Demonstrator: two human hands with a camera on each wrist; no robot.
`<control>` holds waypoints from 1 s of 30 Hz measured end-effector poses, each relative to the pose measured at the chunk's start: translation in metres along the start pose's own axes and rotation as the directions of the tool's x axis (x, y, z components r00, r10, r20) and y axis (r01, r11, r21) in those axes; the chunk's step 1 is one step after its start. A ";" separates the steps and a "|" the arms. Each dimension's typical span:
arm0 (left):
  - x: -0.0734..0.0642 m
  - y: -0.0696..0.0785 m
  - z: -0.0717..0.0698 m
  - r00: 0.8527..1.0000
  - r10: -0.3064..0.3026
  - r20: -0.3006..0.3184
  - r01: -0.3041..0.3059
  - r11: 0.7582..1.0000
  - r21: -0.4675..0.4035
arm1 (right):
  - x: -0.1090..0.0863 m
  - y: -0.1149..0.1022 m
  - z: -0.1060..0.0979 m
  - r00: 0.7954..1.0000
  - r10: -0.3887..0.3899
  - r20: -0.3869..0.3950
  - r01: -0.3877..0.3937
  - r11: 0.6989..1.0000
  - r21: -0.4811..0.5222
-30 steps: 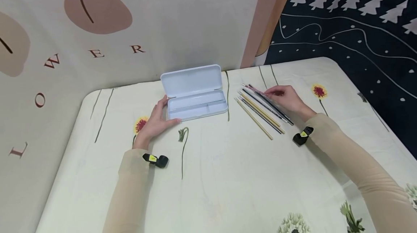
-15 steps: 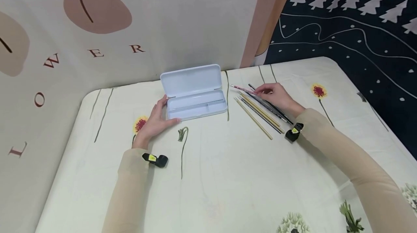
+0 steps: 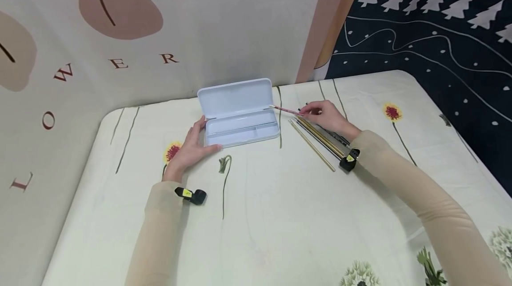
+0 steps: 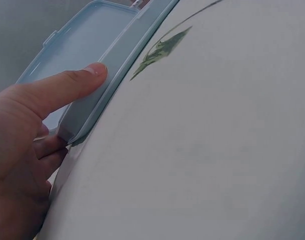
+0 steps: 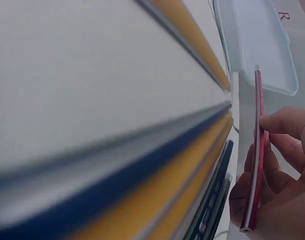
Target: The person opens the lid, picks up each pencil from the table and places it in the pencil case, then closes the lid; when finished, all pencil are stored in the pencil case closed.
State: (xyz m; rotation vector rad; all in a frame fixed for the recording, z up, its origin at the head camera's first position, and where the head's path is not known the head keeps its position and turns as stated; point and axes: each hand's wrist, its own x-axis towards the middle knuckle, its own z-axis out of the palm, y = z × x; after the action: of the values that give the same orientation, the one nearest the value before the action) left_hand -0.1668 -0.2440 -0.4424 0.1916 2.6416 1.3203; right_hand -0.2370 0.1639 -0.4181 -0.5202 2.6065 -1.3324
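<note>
nearest, the left hand [image 3: 194, 149] grips the left end of a light blue case [image 3: 232, 136], thumb on its front wall. on the cloth-covered worktop [image 3: 256, 215], a lone gold pencil [image 3: 312, 145] lies beside a bunch of gold and dark pencils [image 3: 320, 136]. above these, the right hand [image 3: 326, 115] pinches a red pencil [image 3: 286, 109] in its fingers and has carried it leftward; its pale end now reaches the case's right edge, contact unclear, so it seems singled out but not yet inside. the divided tray shows no pencil; the lid [image 3: 236, 97] tilts open behind.
</note>
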 end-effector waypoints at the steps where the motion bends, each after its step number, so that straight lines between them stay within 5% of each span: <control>1: 0.000 0.000 0.000 1.000 0.000 0.000 0.000 1.000 -0.001 | 0.001 -0.001 0.001 1.000 0.000 0.003 0.000 1.000 0.001; 30: 0.002 0.000 0.000 1.000 -0.007 -0.007 0.007 1.000 0.001 | 0.035 -0.042 0.032 0.995 -0.065 0.077 0.067 0.998 -0.013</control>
State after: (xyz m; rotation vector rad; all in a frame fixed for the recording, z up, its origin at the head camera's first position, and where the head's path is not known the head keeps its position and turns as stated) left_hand -0.1684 -0.2434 -0.4427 0.1778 2.6463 1.3206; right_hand -0.2506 0.1040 -0.4029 -0.6521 2.5604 -1.2858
